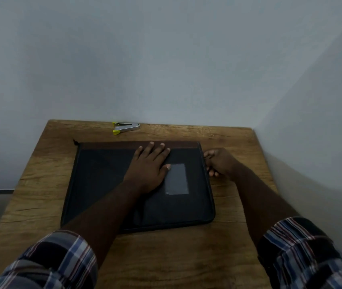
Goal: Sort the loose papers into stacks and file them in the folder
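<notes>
Zip folder (107, 184) shut on worktop (166, 257); no papers visible. Left hand (148, 166) flat, pinning cover; right hand (220, 162) pinching zip pull. Step judged: opening. Next: draw zip round edge.

- We see a dim, gray picture with soft light.
- Our sleeves (47, 261) look blurry at the bottom edge.
- The counter (166, 257) edges bend a little.
</notes>
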